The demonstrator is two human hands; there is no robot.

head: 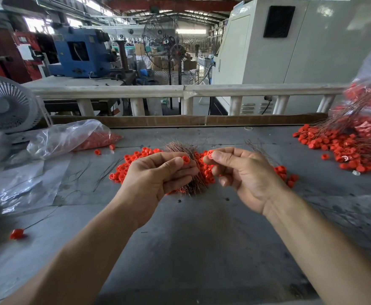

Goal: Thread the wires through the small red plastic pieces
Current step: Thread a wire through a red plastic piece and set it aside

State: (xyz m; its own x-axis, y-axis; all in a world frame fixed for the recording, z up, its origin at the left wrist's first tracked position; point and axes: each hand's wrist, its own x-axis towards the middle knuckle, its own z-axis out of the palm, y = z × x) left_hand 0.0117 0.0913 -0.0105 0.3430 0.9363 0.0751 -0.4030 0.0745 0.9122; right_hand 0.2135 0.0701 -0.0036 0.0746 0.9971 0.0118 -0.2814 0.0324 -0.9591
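Note:
My left hand [156, 177] grips a thick bundle of thin copper wires [181, 148] that fans out above and below the fist, and its thumb and forefinger pinch one small red plastic piece [185, 160]. Just to the right, my right hand [243, 172] pinches another red piece [211, 154] between thumb and forefinger, and a few loose wires [259, 148] stick up behind it. The two red pieces are a short gap apart. Beneath both hands lies a pile of loose red pieces [134, 160] on the grey table [202, 249].
A clear bag of red pieces [87, 138] lies at the back left beside a small fan [4, 104]. At the right is a heap of red pieces threaded with wires [351, 148] under a plastic bag. One wired red piece [17, 234] lies at the near left.

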